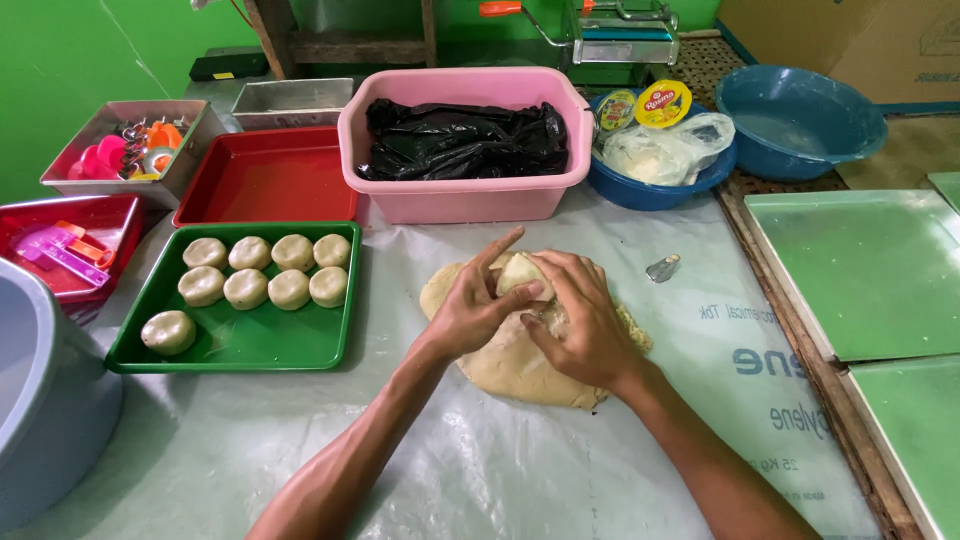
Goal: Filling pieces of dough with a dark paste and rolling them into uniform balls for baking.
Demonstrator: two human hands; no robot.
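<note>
Both hands close on one small pale lump of dough (pixel 522 272), pinched off the top of the large beige dough mound (pixel 520 365) lying on the plastic-covered tabletop (pixel 400 450). The left hand (pixel 470 310) grasps it with thumb under and forefinger stretched out; the right hand (pixel 580 320) cups it from the other side. Left of the grip, well apart, a green rectangular plastic tray (pixel 250 345) carries nine round dough balls (pixel 265 275). Just beyond the grip stands a pink plastic tub (pixel 460 195)

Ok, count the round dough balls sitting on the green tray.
9 round beige dough balls on the green plastic tray: four in the back row, four in the middle row, one alone front left. None appear hidden.
</note>
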